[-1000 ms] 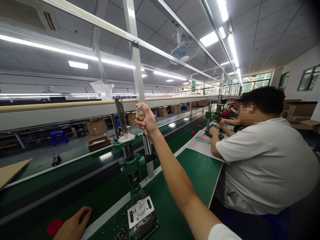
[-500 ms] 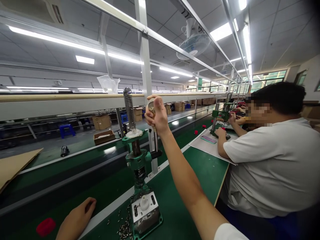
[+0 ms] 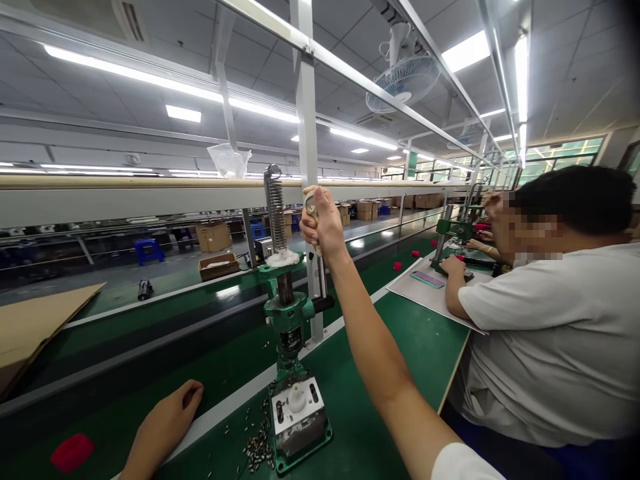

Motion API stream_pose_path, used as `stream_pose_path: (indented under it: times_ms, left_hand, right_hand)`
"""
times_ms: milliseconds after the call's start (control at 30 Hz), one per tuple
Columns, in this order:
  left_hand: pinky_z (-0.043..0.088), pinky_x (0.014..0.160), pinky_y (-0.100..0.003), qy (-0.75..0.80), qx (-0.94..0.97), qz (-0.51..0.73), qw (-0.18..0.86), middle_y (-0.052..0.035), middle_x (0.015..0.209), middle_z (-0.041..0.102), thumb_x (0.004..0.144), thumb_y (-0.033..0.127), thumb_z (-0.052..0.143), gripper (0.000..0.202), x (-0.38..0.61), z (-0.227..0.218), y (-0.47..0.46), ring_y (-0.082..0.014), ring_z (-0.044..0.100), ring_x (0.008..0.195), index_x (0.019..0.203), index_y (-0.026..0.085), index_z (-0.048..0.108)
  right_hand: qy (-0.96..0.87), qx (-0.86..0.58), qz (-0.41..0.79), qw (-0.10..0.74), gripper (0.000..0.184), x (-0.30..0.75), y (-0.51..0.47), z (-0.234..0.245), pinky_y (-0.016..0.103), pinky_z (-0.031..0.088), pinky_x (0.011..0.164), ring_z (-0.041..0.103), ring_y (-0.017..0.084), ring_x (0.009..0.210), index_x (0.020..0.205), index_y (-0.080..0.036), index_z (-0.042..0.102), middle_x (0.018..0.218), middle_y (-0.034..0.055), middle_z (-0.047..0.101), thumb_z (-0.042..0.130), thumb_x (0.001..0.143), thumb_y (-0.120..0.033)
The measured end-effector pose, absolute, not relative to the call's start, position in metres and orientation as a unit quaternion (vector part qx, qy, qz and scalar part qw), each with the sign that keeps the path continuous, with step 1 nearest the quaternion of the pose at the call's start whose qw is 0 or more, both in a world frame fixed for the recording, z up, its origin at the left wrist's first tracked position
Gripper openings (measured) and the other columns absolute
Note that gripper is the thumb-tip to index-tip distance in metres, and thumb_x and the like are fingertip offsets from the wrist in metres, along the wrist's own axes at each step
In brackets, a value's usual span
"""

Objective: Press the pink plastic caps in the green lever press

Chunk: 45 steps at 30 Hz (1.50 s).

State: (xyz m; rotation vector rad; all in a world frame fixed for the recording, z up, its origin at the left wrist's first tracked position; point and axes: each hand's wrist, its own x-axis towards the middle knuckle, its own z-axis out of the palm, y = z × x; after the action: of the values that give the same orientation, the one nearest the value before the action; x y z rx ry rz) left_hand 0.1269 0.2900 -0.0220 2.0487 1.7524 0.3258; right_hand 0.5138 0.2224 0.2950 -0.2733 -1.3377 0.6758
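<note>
My right hand is raised and wrapped round the top of the lever handle of a green arbor press. A bare coil spring stands on top of the press, with white material round its foot. On the press base, a white round plastic piece sits on a metal plate. Small metal pins lie scattered left of the base. My left hand rests low at the bench's edge strip, fingers curled in; whatever they hold is hidden. A red object lies to its left.
To the right a co-worker in a white shirt sits at another green press, with a phone on a sheet nearby. A metal post rises behind my press. Cardboard lies at far left.
The view has swung, so most things sit farther right in it. My right hand keeps its grip on the raised lever. The co-worker's one hand has lifted towards the head.
</note>
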Motion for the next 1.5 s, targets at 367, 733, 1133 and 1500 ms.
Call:
stream_pose_path:
  times_ms: [367,733,1133,1500]
  left_hand:
    - [0.053,0.070,-0.036,0.632,0.738,0.117,0.206,-0.0129,0.110,0.076,0.096,0.058,0.034,0.054,0.127,-0.024,0.288,-0.0321,0.073,0.095,0.123,0.022,0.064]
    - [0.053,0.071,-0.035,0.631,0.739,0.113,0.207,-0.0107,0.109,0.076,0.097,0.058,0.033,0.052,0.127,-0.026,0.291,-0.0302,0.072,0.093,0.121,0.023,0.063]
    - [0.053,0.073,-0.035,0.632,0.739,0.114,0.202,-0.0110,0.115,0.075,0.097,0.058,0.033,0.052,0.128,-0.023,0.287,-0.0308,0.072,0.098,0.122,0.024,0.063]
    - [0.052,0.069,-0.035,0.630,0.740,0.108,0.209,-0.0105,0.108,0.075,0.098,0.058,0.031,0.051,0.130,-0.018,0.283,-0.0305,0.072,0.093,0.121,0.024,0.062]
  right_hand:
    - [-0.644,-0.085,0.280,0.707,0.043,0.519,0.205,0.289,0.018,0.022,0.037,0.023,0.006,0.043,0.118,-0.028,0.046,0.066,-0.0068,0.030,0.056,0.100,-0.066]
    - [-0.626,-0.097,0.251,0.732,0.044,0.515,0.204,0.288,0.019,0.020,0.036,0.024,0.006,0.041,0.116,-0.028,0.048,0.063,-0.0073,0.032,0.058,0.099,-0.067]
    - [-0.622,-0.114,0.290,0.719,0.046,0.517,0.217,0.291,0.017,0.023,0.038,0.027,0.006,0.043,0.118,-0.027,0.047,0.064,-0.0073,0.033,0.060,0.098,-0.066]
    - [-0.614,-0.116,0.258,0.737,0.050,0.514,0.211,0.290,0.017,0.021,0.036,0.026,0.006,0.041,0.117,-0.026,0.048,0.063,-0.0078,0.033,0.061,0.096,-0.069]
